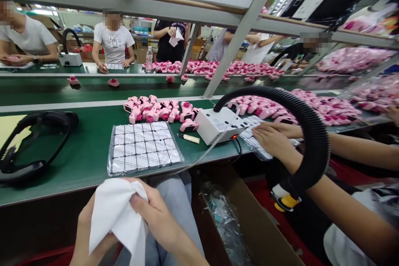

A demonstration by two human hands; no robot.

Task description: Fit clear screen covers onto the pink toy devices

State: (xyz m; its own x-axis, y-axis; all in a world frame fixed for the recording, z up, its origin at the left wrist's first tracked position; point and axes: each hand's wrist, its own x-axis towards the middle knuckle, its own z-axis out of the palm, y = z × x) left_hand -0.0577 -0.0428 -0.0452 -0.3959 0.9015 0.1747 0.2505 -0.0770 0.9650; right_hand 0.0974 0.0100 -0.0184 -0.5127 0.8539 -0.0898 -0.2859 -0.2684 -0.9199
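A white wiping cloth (116,212) hangs in folds between my two hands, in front of the bench edge and above my lap. My left hand (83,226) grips it from the left and below, most of its fingers hidden behind the fabric. On the other side my right hand (157,210) pinches the cloth with the thumb on top. Whether anything is wrapped inside cannot be seen. Just beyond, a plastic-covered sheet of white square pieces (145,147) lies flat on the green bench (84,149). Behind that sheet sits a pile of pink toy cameras (156,109).
A white box (215,122) with a black flexible hose (318,133) stands right of the sheet. Black headgear (40,166) lies at left. A co-worker's hands (277,137) rest on another sheet. Below, an open carton (249,212) holds clear plastic scraps.
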